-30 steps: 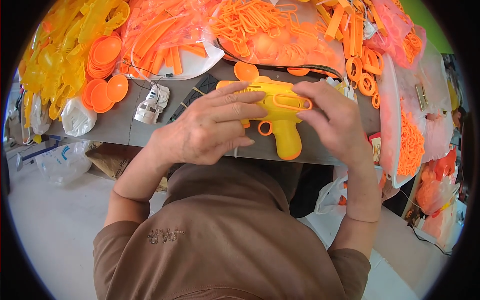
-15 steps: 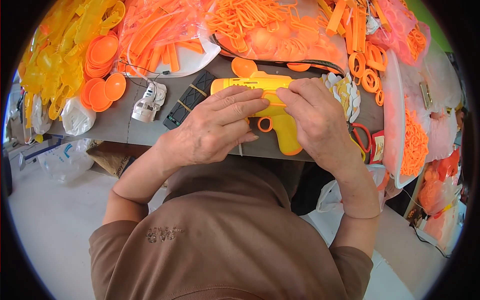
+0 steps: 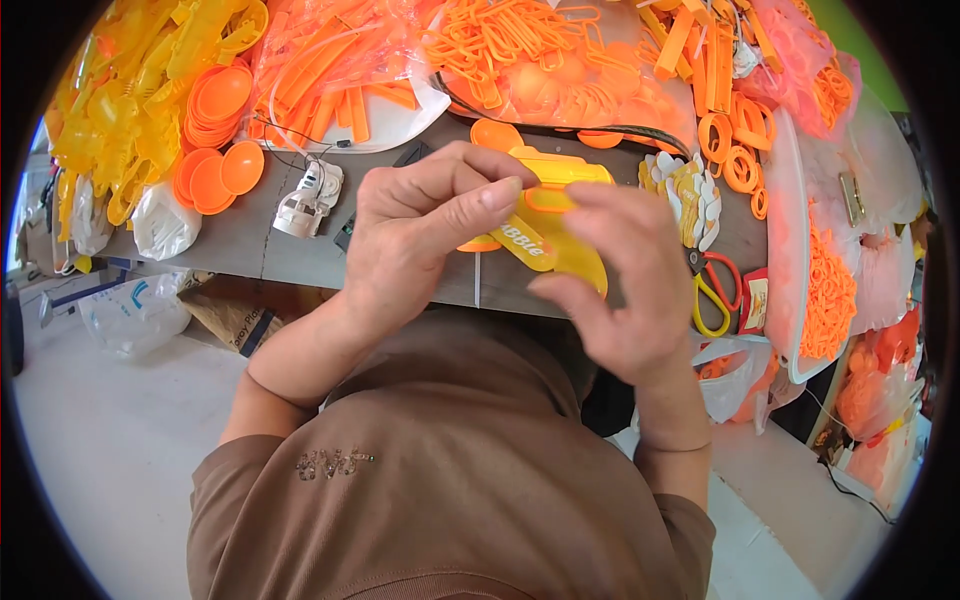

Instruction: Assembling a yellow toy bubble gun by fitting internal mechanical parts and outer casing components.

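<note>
Over the near edge of the table (image 3: 260, 245), the left hand (image 3: 420, 235) curls closed around the yellow toy gun (image 3: 555, 235) while the right hand (image 3: 625, 285) pinches its grip, a light, stiff, probably slippery plastic shell best held by the body, with clear bags of orange parts (image 3: 330, 60) behind.

A plain brown short-sleeved top (image 3: 450, 500) is worn, its sleeves ended above the elbows so that both forearms are left bare. A small glittering decoration (image 3: 335, 463) is set on the cloth near the left shoulder. The left hand (image 3: 420, 235) and right hand (image 3: 625, 280) are left ungloved, with no rings seen on them.
</note>
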`<state>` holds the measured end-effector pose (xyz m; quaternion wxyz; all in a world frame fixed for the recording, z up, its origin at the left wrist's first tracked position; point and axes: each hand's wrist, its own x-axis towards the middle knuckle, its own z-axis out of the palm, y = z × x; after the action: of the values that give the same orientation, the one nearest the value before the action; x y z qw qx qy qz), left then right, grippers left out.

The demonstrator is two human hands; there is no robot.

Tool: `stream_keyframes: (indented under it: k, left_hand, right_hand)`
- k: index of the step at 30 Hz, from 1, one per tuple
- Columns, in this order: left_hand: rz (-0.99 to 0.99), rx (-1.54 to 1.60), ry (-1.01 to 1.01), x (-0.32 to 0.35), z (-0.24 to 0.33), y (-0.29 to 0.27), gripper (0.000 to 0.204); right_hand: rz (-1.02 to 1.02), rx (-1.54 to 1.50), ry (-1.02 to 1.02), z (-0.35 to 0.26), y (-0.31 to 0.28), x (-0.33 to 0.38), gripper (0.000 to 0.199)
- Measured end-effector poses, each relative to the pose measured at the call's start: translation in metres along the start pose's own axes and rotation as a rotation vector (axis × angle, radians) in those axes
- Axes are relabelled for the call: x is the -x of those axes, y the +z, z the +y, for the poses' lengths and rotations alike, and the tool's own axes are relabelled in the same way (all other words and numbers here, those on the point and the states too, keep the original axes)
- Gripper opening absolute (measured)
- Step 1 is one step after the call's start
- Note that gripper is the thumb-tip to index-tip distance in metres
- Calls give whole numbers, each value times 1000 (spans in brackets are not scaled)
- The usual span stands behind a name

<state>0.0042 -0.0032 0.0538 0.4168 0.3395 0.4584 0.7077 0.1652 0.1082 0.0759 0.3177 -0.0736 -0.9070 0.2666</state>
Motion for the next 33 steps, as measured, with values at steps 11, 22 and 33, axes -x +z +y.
stream_keyframes:
  k: [11,22,33]
  left_hand:
    - [9,-92,-44,5,-4,12,17]
    - [-348,-1191,610,-14,-21,-31,38]
    - [-362,-1083,567,-14,-24,-31,41]
  right_hand:
    - [219,99,-213,6,13,30,35]
    - [209,-48,168,71,-25,61,34]
    - [75,-39,58,68,-6,32,40]
